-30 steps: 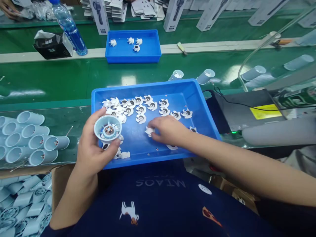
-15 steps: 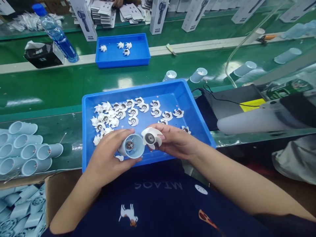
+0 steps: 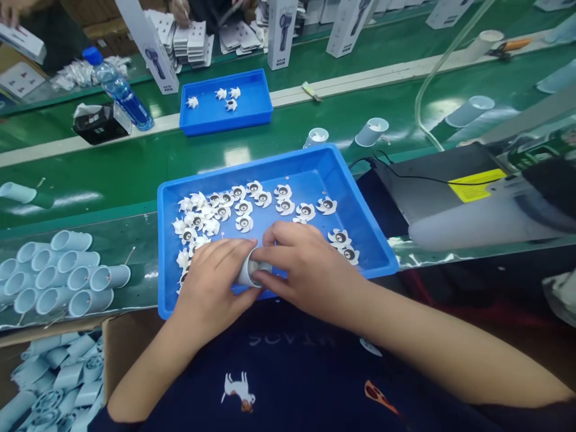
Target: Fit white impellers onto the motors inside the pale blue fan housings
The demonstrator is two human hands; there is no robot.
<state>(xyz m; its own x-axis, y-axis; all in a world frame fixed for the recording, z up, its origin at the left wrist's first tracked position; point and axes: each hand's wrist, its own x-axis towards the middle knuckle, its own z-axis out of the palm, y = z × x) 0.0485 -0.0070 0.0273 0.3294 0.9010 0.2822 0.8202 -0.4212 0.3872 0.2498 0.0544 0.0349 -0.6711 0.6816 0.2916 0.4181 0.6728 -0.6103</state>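
Note:
My left hand [image 3: 211,282] is wrapped round a pale blue plastic tube [image 3: 248,273] held over the near edge of the blue tray [image 3: 360,210]. My right hand [image 3: 306,270] is closed against the tube's open end, fingers pressed onto it; the white fan impeller it held is hidden under the fingers. Several white impellers [image 3: 245,207] with dark centres lie scattered in the tray beyond both hands.
Pale blue tubes [image 3: 67,276] are stacked at the left, more fill a cardboard box [image 3: 49,384] below. A second blue tray [image 3: 225,102], a water bottle [image 3: 119,90] and product boxes [image 3: 279,27] stand across the green belt. A grey device [image 3: 441,186] and white cylinder [image 3: 477,222] sit at right.
My right hand picked a white impeller from the tray, brought it to the tube's mouth, and now presses against the tube end. The left hand lowered the tube toward the tray edge.

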